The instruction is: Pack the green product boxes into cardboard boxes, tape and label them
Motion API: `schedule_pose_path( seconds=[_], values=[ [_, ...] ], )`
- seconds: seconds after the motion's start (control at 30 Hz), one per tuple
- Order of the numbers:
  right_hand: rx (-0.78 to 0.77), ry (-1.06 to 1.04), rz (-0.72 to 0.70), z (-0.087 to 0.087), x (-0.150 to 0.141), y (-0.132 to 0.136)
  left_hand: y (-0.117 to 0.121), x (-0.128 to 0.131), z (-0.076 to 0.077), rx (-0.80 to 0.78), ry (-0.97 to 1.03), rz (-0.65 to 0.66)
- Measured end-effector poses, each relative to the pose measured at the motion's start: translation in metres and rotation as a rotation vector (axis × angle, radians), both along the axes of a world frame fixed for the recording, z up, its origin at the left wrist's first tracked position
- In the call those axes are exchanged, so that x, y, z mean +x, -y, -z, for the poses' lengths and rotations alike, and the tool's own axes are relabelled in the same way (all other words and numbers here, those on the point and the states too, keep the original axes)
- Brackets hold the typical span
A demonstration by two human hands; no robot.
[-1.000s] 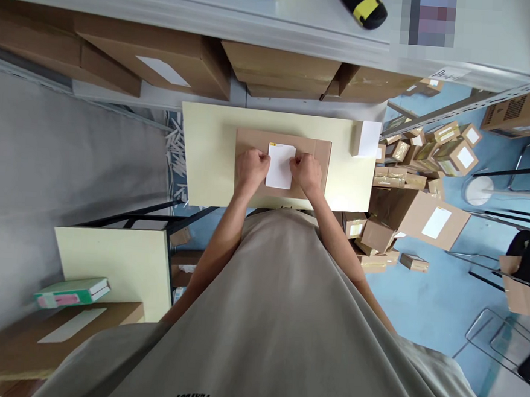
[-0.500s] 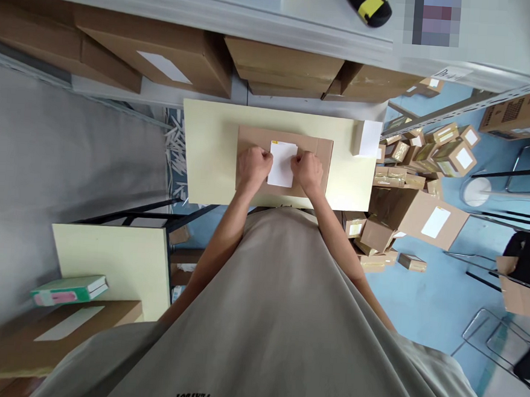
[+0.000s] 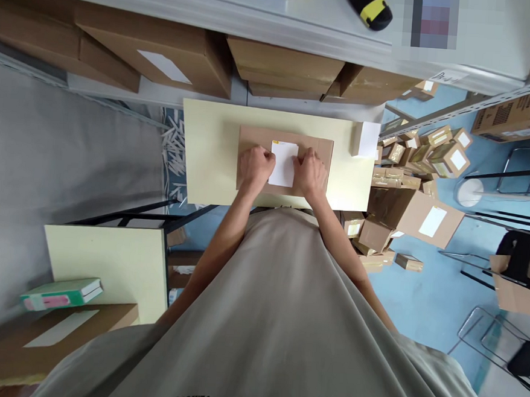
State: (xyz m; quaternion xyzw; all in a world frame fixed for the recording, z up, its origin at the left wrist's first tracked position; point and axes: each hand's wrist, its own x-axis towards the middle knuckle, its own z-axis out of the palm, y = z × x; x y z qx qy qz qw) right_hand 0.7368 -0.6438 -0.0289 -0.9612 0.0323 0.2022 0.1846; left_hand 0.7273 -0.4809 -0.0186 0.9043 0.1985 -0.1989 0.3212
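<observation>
A flat brown cardboard box (image 3: 320, 151) lies on a pale yellow table (image 3: 213, 158). A white label (image 3: 283, 163) with a small yellow mark at its top left corner sits on the box. My left hand (image 3: 255, 167) is curled into a fist on the label's left edge. My right hand (image 3: 310, 172) is curled on the label's right edge, its fingers pressed down on the paper. Both hands rest on the box.
A small white-labelled box (image 3: 366, 139) stands at the table's right end. Large cardboard boxes (image 3: 161, 58) fill the shelf behind. Many small boxes (image 3: 412, 166) lie on the blue floor at right. A second yellow table (image 3: 106, 266) with a green book (image 3: 61, 293) stands at left.
Both hands stay on the label. The right hand has crept slightly inward over the label's right edge.
</observation>
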Motion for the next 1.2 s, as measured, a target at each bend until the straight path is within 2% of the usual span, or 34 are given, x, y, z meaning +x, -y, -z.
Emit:
schedule_pose_path(
  seconds=[0.1, 0.2, 0.33, 0.43, 0.53, 0.7, 0.77, 0.83, 0.9, 1.07, 1.2],
  values=[
    [0.018, 0.158, -0.24, 0.005, -0.012, -0.001, 0.001, -0.001, -0.005, 0.036, 0.01, -0.005],
    [0.046, 0.174, -0.427, 0.015, -0.025, -0.008, 0.001, -0.001, -0.004, 0.054, 0.014, -0.002],
    [0.093, 0.152, -0.521, 0.029, -0.049, -0.012, 0.001, -0.005, 0.001, 0.051, 0.023, 0.023],
    [0.137, 0.145, -0.616, 0.033, -0.068, -0.006, -0.002, -0.008, 0.009, 0.038, 0.047, 0.038],
    [0.15, 0.127, -0.683, 0.034, -0.071, 0.002, -0.008, -0.011, 0.022, 0.01, 0.099, 0.037],
    [0.098, 0.171, -0.613, 0.043, -0.033, -0.007, -0.018, -0.015, 0.042, -0.057, 0.159, 0.084],
    [0.082, 0.204, -0.575, 0.045, -0.021, -0.014, -0.021, -0.019, 0.044, -0.07, 0.177, 0.115],
    [0.077, 0.223, -0.555, 0.045, -0.02, -0.018, -0.025, -0.023, 0.043, -0.105, 0.214, 0.163],
    [0.07, 0.221, -0.534, 0.041, -0.032, -0.015, -0.029, -0.028, 0.04, -0.137, 0.271, 0.228],
    [0.02, 0.142, -0.478, 0.022, -0.09, 0.004, -0.031, -0.037, 0.035, -0.109, 0.302, 0.382],
    [-0.015, 0.09, -0.435, 0.016, -0.122, 0.009, -0.028, -0.051, 0.034, -0.106, 0.274, 0.59]
  ],
)
